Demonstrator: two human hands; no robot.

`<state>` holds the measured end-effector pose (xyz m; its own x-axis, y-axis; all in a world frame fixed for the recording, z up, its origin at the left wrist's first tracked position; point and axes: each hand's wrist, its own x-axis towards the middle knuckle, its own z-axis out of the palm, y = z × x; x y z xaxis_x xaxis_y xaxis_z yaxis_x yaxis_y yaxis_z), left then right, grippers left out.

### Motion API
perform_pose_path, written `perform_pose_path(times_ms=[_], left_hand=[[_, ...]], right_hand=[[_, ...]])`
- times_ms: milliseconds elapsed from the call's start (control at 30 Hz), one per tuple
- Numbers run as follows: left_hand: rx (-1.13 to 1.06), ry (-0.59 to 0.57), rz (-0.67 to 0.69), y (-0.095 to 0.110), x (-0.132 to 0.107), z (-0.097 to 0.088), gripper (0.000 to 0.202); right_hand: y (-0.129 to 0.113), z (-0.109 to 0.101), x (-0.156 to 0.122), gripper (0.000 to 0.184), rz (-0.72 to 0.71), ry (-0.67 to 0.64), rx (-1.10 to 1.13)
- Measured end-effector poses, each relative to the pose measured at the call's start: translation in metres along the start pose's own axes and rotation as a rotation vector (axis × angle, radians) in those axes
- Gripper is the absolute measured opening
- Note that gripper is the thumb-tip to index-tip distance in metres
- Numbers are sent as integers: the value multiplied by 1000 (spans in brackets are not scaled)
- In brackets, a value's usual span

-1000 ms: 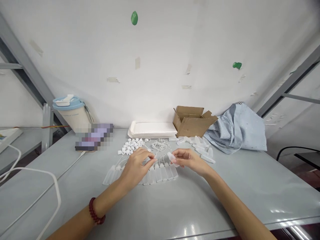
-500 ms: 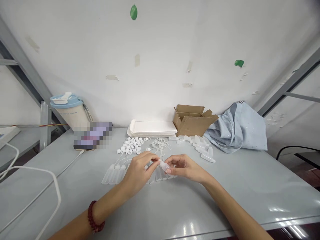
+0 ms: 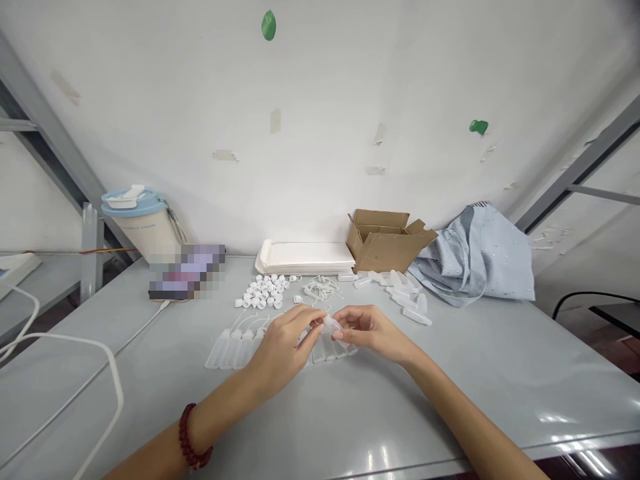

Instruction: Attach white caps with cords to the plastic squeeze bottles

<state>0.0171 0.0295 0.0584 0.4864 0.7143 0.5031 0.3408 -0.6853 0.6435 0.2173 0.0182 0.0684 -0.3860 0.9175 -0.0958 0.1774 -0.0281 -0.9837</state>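
Over the middle of the table, my right hand (image 3: 367, 327) grips a small translucent plastic bottle (image 3: 336, 329) between thumb and fingers, its top tilted up toward the left. The fingertips of my left hand (image 3: 293, 333) are pinched at the bottle's white top end; the exact contact is hidden by the fingers. Below and behind both hands lies a row of similar translucent bottles (image 3: 229, 350), some with thin white tubes coming from their necks. My left hand covers the middle of that row. Several white caps (image 3: 265, 292) and a tangle of thin white tubes (image 3: 321, 288) lie just beyond.
More loose bottles (image 3: 414, 310) lie to the right. At the back are a stack of white envelopes (image 3: 307, 257), an open cardboard box (image 3: 393, 247) and a pale blue cloth bag (image 3: 480, 260). A cup (image 3: 145, 227), a phone (image 3: 187, 272) and a white cable (image 3: 113, 373) are leftward.
My hands and the bottle have shifted slightly to the right. The thin white tube that stood up above the bottle's top is now barely visible there.
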Motion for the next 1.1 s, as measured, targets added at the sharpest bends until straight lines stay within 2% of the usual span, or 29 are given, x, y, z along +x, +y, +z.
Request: perform_pose_path(times_ms=[433, 633, 767, 933, 1100], left_hand=[[38, 16, 77, 0, -2, 1, 29], [55, -5, 118, 0, -2, 1, 33], [69, -8, 106, -1, -3, 2, 32], [73, 52, 77, -1, -3, 4, 30], [113, 98, 113, -1, -3, 5, 27]], right_hand=[[0, 9, -2, 24, -52, 54, 20], [1, 9, -1, 36, -69, 99, 50], [1, 9, -2, 36, -95, 95, 27], [0, 9, -2, 35, -107, 91, 13], [0, 9, -2, 35, -121, 87, 51]])
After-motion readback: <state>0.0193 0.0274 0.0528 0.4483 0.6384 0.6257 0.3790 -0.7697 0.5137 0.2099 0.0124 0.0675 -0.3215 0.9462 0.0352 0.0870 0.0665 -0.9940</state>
